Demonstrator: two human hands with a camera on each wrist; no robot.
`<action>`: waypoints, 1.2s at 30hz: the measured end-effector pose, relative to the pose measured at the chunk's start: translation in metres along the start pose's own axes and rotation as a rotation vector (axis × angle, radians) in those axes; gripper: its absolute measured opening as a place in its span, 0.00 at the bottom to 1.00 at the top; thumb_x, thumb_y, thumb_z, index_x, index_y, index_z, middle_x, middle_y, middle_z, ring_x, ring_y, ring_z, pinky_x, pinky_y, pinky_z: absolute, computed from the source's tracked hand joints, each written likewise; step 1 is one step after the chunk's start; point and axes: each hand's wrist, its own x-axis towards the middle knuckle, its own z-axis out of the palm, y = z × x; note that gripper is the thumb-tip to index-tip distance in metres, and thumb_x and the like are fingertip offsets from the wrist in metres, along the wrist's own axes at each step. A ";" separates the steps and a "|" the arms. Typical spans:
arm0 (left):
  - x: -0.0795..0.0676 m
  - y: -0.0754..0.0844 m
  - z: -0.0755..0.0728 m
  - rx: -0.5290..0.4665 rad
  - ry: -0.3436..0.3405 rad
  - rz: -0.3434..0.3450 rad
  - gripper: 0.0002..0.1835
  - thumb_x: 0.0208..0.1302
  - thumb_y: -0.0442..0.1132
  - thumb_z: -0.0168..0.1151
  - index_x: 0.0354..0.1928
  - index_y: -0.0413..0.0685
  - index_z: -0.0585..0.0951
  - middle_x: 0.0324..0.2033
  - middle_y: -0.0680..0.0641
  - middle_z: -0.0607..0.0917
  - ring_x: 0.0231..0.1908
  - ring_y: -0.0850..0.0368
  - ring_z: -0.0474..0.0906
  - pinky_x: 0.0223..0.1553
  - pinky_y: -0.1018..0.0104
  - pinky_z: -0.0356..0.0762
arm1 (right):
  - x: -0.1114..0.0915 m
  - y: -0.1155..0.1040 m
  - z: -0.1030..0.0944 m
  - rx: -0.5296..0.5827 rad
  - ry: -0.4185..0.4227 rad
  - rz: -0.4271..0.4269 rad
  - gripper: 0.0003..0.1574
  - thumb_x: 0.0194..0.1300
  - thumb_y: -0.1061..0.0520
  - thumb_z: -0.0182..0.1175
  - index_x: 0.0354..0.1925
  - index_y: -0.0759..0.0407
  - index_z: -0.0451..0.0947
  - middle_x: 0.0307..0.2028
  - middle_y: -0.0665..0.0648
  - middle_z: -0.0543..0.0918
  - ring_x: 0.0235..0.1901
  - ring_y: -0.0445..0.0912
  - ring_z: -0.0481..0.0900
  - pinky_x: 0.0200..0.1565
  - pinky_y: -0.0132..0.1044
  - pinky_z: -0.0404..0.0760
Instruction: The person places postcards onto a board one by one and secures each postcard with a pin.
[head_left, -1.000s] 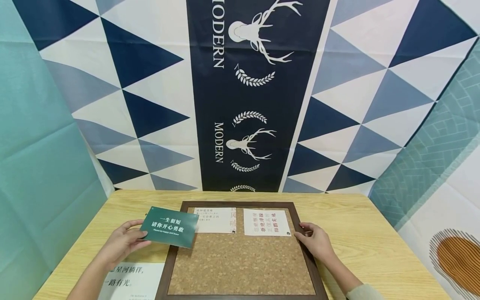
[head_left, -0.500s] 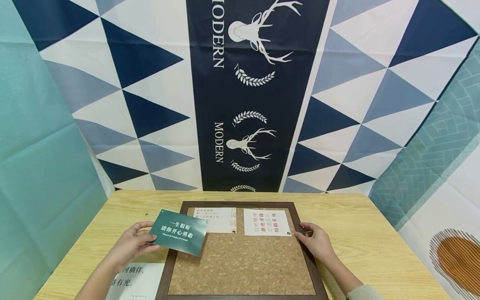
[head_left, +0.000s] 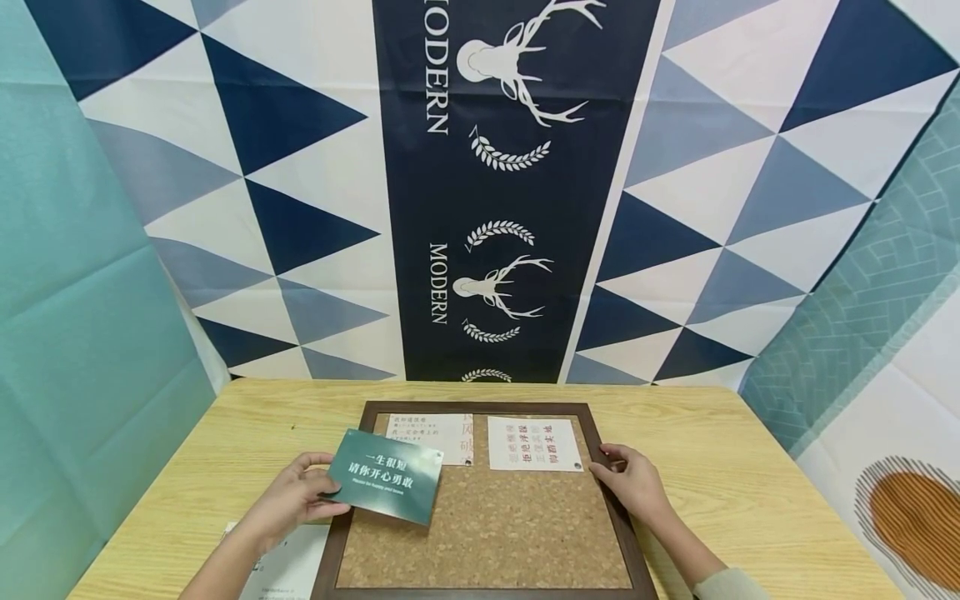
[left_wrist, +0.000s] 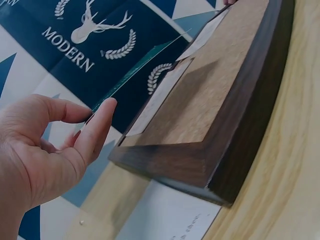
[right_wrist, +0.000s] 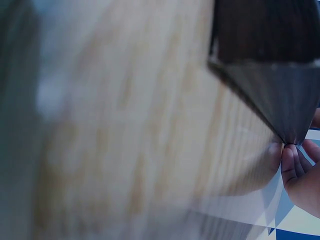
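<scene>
A dark green card [head_left: 386, 477] with white lettering hangs tilted over the upper left of the cork board [head_left: 491, 533]. My left hand [head_left: 296, 497] pinches its left edge between thumb and fingers; seen edge-on in the left wrist view, the card [left_wrist: 137, 62] is clear of the board's surface. My right hand [head_left: 633, 482] grips the board's brown frame [head_left: 609, 483] at the right side. In the right wrist view, fingertips of the right hand [right_wrist: 302, 180] touch the frame's side [right_wrist: 287, 95]. Two white cards lie at the board's top: the left one [head_left: 450, 442] partly covered, the right one [head_left: 534, 443] fully visible.
Another white card [head_left: 292, 567] with black writing lies on the wooden table [head_left: 712, 475] left of the board, partly under my left forearm. Dark round pins [head_left: 577, 466] show at the white cards' lower right corners. Patterned cloth [head_left: 487, 192] hangs behind the table.
My left hand has carried the green card rightward and slightly toward me, farther over the cork board. My right hand has stayed at the frame.
</scene>
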 end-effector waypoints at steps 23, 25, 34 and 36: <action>0.004 -0.012 0.024 -0.018 -0.026 -0.028 0.31 0.63 0.31 0.51 0.63 0.34 0.48 0.44 0.39 0.72 0.38 0.55 0.81 0.45 0.59 0.81 | -0.001 0.000 0.000 0.005 0.009 -0.009 0.28 0.59 0.56 0.63 0.55 0.69 0.73 0.47 0.66 0.80 0.40 0.50 0.78 0.33 0.33 0.76; 0.004 -0.013 0.027 -0.018 -0.015 -0.035 0.31 0.64 0.31 0.51 0.63 0.33 0.48 0.45 0.38 0.70 0.37 0.55 0.81 0.45 0.59 0.81 | -0.001 0.000 0.000 0.005 0.010 -0.012 0.28 0.59 0.56 0.63 0.55 0.69 0.73 0.47 0.66 0.80 0.40 0.50 0.79 0.33 0.33 0.76; 0.006 -0.016 0.036 -0.010 0.023 -0.042 0.30 0.63 0.29 0.50 0.63 0.33 0.49 0.42 0.39 0.73 0.35 0.54 0.82 0.43 0.58 0.82 | 0.000 0.002 0.001 0.008 0.013 -0.012 0.28 0.59 0.55 0.63 0.55 0.69 0.73 0.47 0.66 0.80 0.41 0.50 0.79 0.33 0.33 0.76; 0.007 -0.018 0.036 0.004 0.031 -0.041 0.30 0.63 0.29 0.50 0.62 0.32 0.50 0.40 0.40 0.73 0.34 0.54 0.82 0.42 0.58 0.82 | 0.000 0.002 0.001 0.010 0.014 -0.010 0.28 0.59 0.55 0.63 0.55 0.69 0.73 0.47 0.66 0.80 0.41 0.50 0.79 0.33 0.33 0.76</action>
